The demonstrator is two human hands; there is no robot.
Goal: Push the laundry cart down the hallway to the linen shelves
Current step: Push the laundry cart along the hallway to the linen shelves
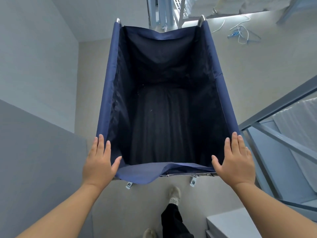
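Observation:
The laundry cart [106,83] is a deep navy fabric bin on a metal frame, directly in front of me, and nothing lies inside it. My left hand [98,162] lies flat on its near left corner, fingers straight along the rim and thumb inside. My right hand [235,162] rests the same way on the near right corner. Neither hand curls around the frame. Ahead, past the cart's far edge, stands a pale metal rack [180,12] with white linen [226,6] beside it.
A grey wall [34,74] runs close along the cart's left side. A blue-grey shelf frame [283,140] holding white fabric stands close on the right. Loose cables and a wire hanger [240,34] lie on the floor ahead right. A white box [231,224] sits near my right foot [175,194].

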